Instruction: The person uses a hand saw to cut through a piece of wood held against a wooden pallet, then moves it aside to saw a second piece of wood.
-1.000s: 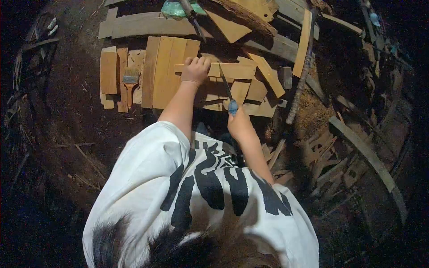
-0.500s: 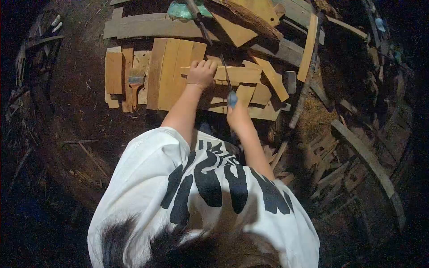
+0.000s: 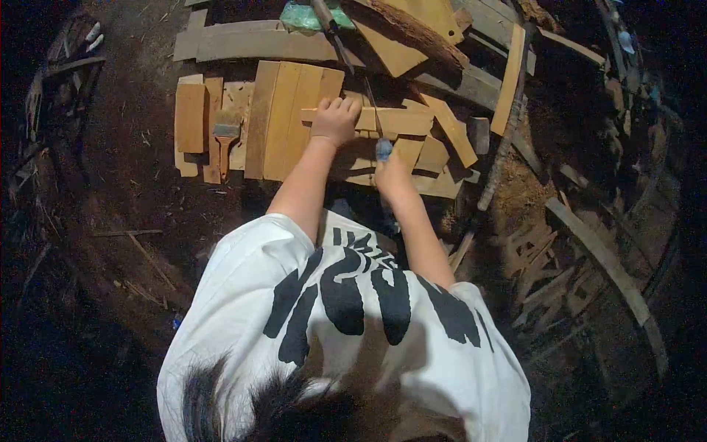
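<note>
My left hand (image 3: 335, 120) presses down on a narrow wooden strip (image 3: 401, 120) that lies across a pile of light wood pieces on the ground. In my right hand (image 3: 392, 175) is a hand saw with a blue handle (image 3: 384, 149). Its thin dark blade (image 3: 370, 96) runs away from me and crosses the strip just right of my left fingers. Under my left forearm lies a panel of several joined planks (image 3: 287, 118).
A paintbrush (image 3: 225, 138) lies on short boards at the left. Long planks (image 3: 250, 44), a green bag (image 3: 300, 16) and a bark-covered slab (image 3: 416, 33) are at the top. A rusty rod (image 3: 501, 158) and curved wood scraps (image 3: 604, 258) lie right. Bare dirt is at the left.
My right hand has pushed the saw forward, away from me, so the blade reaches further across the strip. My left hand has stayed on the strip.
</note>
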`<move>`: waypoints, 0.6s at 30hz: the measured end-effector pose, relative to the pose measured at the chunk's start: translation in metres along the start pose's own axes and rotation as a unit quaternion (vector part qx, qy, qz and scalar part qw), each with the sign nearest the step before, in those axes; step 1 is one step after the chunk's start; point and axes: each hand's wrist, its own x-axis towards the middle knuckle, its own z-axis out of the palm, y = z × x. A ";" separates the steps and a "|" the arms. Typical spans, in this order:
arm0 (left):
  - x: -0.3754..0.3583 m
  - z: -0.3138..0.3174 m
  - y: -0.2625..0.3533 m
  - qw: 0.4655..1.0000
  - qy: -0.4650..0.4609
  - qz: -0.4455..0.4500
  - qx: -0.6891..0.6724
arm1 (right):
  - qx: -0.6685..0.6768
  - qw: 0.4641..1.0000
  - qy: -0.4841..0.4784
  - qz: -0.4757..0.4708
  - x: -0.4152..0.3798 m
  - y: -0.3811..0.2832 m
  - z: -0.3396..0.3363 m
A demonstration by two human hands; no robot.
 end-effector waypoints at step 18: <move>0.004 0.016 -0.006 0.993 0.106 0.023 0.045 | 0.014 1.000 -0.004 0.008 -0.051 0.010 -0.014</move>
